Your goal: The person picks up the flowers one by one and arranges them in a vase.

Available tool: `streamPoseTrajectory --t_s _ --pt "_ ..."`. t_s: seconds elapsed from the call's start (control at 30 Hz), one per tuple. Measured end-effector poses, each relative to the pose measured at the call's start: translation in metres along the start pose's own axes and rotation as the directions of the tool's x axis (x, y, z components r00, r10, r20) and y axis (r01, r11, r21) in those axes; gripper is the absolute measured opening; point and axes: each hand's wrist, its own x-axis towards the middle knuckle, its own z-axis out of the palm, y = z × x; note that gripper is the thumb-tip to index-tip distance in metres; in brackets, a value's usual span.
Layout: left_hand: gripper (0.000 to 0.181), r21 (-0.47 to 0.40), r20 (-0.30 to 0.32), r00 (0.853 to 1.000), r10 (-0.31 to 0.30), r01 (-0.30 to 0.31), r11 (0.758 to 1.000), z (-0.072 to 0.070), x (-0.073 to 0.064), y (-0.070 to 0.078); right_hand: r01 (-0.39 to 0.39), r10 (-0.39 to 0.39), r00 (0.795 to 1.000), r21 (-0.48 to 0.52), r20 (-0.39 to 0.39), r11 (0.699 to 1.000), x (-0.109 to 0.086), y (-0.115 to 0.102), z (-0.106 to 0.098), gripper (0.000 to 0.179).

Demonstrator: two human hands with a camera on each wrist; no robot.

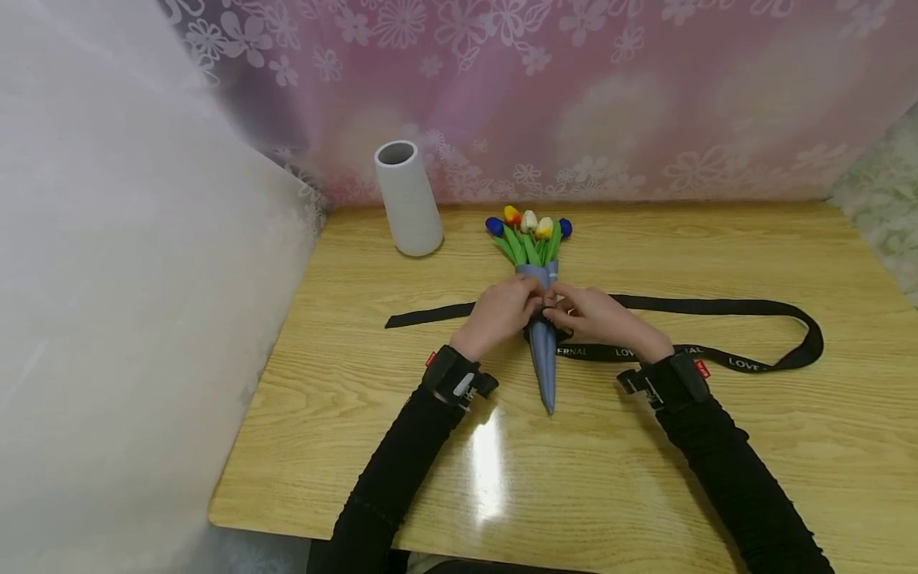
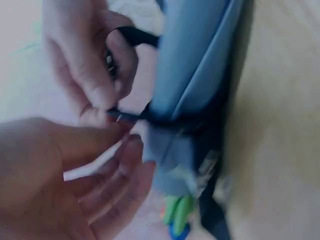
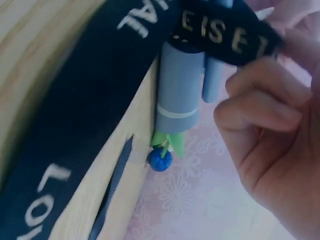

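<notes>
A bouquet of tulips (image 1: 529, 222) in blue, white, yellow and orange-red lies on the table, wrapped in a narrow grey-blue paper cone (image 1: 543, 371). A black ribbon (image 1: 706, 306) with white lettering goes around the cone. Over the middle of the wrap, my left hand (image 1: 502, 312) pinches the ribbon with thumb and fingertips, right at the right hand's fingertips. My right hand (image 1: 598, 315) grips the ribbon too, and a lettered stretch (image 3: 227, 37) runs from its fingers across the wrap. Green leaves (image 2: 179, 212) show beyond the hands in the left wrist view.
A tall white vase (image 1: 410, 203) stands at the back left of the wooden table (image 1: 402, 470). One ribbon tail (image 1: 426, 316) lies to the left, while a long loop spreads to the right. A pink floral curtain (image 1: 502, 104) hangs behind the table.
</notes>
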Motion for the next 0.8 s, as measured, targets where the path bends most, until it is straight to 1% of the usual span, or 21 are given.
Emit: streamPoseTrajectory --t_s 0.07,0.13,0.2,0.23,0.3,0.37,0.43,0.53,0.6,0.67,0.8 --pt "0.026 -0.081 0.017 1.000 0.012 -0.010 0.997 -0.005 0.000 -0.002 -0.010 0.009 0.999 -0.020 -0.032 1.000 0.000 -0.001 0.000 0.010" --pt "0.035 -0.185 0.049 0.998 0.037 -0.027 0.982 -0.009 0.000 -0.005 -0.022 0.021 0.998 -0.020 -0.062 1.000 -0.001 -0.003 -0.002 0.011" --pt "0.049 -0.284 0.091 0.994 0.065 -0.037 0.958 -0.011 0.000 -0.007 -0.034 0.035 0.996 0.016 -0.081 0.999 -0.001 -0.004 -0.003 0.013" --pt "0.055 -0.319 0.106 0.991 0.078 -0.041 0.947 -0.011 0.000 -0.007 -0.038 0.041 0.995 0.042 -0.090 0.998 -0.001 -0.004 -0.004 0.013" --pt "0.058 -0.350 0.124 0.988 0.092 -0.043 0.936 -0.010 0.001 -0.008 -0.051 0.059 0.994 0.093 -0.088 0.994 -0.002 -0.006 -0.007 0.017" --pt "0.052 -0.331 0.131 0.988 0.076 -0.029 0.943 -0.008 0.001 -0.009 -0.073 0.081 0.995 0.117 -0.062 0.990 -0.003 -0.006 -0.011 0.022" --pt "0.039 -0.294 0.123 0.992 0.036 0.002 0.956 -0.007 0.001 -0.010 -0.108 0.111 0.993 0.085 -0.027 0.990 -0.007 -0.006 -0.018 0.029" --pt "0.022 -0.219 0.105 0.994 -0.038 0.060 0.974 -0.010 -0.001 -0.013 -0.157 0.158 0.987 -0.042 0.009 0.987 -0.017 -0.004 -0.031 0.034" --pt "0.018 -0.173 0.100 0.993 -0.067 0.084 0.981 -0.013 -0.002 -0.015 -0.181 0.184 0.983 -0.117 0.012 0.976 -0.025 -0.002 -0.042 0.034" --pt "0.016 -0.136 0.106 0.992 -0.070 0.084 0.987 -0.017 -0.003 -0.016 -0.201 0.205 0.979 -0.181 0.003 0.963 -0.033 0.000 -0.053 0.034" --pt "0.014 -0.119 0.131 0.990 -0.050 0.066 0.991 -0.021 -0.004 -0.018 -0.269 0.265 0.963 -0.275 -0.054 0.923 -0.047 -0.002 -0.073 0.042"
